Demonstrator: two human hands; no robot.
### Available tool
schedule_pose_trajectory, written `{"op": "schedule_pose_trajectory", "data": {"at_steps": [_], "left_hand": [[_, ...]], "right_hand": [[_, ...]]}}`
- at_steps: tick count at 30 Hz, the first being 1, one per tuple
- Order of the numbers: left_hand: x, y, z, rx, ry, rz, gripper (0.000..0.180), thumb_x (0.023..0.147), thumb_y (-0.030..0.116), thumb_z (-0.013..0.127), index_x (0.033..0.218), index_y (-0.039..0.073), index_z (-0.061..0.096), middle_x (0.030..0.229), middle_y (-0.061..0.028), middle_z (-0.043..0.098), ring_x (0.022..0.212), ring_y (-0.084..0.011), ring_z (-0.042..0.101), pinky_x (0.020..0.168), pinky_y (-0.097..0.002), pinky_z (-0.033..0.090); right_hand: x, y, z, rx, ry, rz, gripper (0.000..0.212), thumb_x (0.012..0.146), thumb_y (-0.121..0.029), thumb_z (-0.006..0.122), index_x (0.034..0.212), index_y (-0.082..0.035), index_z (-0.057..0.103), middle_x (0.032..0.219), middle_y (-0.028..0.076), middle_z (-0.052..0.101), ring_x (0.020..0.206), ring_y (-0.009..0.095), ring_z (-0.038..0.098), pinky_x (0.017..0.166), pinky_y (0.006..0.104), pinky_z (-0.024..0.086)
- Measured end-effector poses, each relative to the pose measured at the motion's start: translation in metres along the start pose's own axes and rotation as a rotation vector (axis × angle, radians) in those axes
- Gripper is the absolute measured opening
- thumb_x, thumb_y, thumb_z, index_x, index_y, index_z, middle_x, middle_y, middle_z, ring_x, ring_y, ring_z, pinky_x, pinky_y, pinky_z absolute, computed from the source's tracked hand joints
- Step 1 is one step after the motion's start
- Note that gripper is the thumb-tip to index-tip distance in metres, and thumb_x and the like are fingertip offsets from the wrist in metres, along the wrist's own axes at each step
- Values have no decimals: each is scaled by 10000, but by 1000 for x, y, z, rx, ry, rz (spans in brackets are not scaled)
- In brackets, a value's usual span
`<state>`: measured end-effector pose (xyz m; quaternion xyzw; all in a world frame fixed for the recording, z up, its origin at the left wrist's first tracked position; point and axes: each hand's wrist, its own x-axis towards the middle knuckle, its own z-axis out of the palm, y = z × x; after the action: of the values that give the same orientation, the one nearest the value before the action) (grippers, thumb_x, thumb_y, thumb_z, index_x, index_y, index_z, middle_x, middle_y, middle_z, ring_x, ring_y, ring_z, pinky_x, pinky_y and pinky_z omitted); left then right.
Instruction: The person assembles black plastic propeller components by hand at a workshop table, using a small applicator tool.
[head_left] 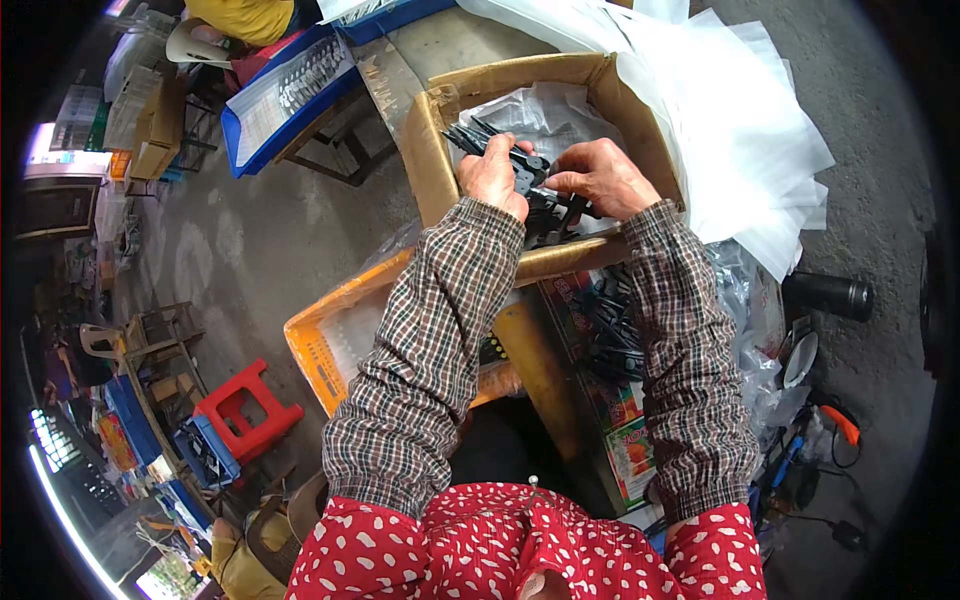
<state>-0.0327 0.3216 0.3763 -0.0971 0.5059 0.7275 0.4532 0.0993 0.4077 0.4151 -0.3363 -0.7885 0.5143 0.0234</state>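
Both my hands are inside an open cardboard box point(432, 165) lined with white sheeting. My left hand point(492, 178) is closed round a bundle of slim black pieces point(474, 132), whose thin ends stick out past the fingers on the far left. Just to its right, my right hand point(608, 178) has its thumb and fingers bent round a black piece point(574, 208) with a thick end. More black pieces point(546, 226) lie below the hands in the box. Their exact kind cannot be made out.
An orange plastic crate point(318, 345) stands at the near left of the box. A pile of black pieces point(612, 330) lies beside my right forearm. White sheets point(745, 130) spread along the right. A blue tray point(240, 140) holds small parts; a red stool point(245, 408) stands left.
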Motion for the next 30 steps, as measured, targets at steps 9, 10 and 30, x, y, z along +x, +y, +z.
{"op": "schedule_pose_trajectory", "data": {"at_steps": [9, 10, 30], "left_hand": [[-21, 15, 9, 104, 5, -62, 136, 854, 144, 638, 904, 33, 577, 843, -87, 577, 661, -246, 603, 551, -447, 578], [-24, 16, 6, 130, -25, -48, 131, 847, 127, 649, 906, 33, 579, 805, -75, 574, 649, -216, 589, 514, -407, 546], [-96, 40, 1, 476, -687, -145, 205, 837, 117, 737, 956, 29, 596, 697, -8, 587, 568, -100, 575, 474, -234, 501]], "right_hand": [[-7, 3, -16, 142, 94, 251, 273, 840, -197, 747, 913, 54, 669, 715, 84, 648, 587, 125, 613, 488, 266, 461], [-6, 4, -16, 249, 141, 267, 268, 849, -211, 740, 908, 41, 671, 702, 71, 637, 547, 121, 599, 453, 259, 435], [-79, -27, -15, 487, 401, 88, 318, 902, -265, 667, 873, 52, 662, 664, 62, 623, 529, 90, 576, 416, 233, 454]]}}
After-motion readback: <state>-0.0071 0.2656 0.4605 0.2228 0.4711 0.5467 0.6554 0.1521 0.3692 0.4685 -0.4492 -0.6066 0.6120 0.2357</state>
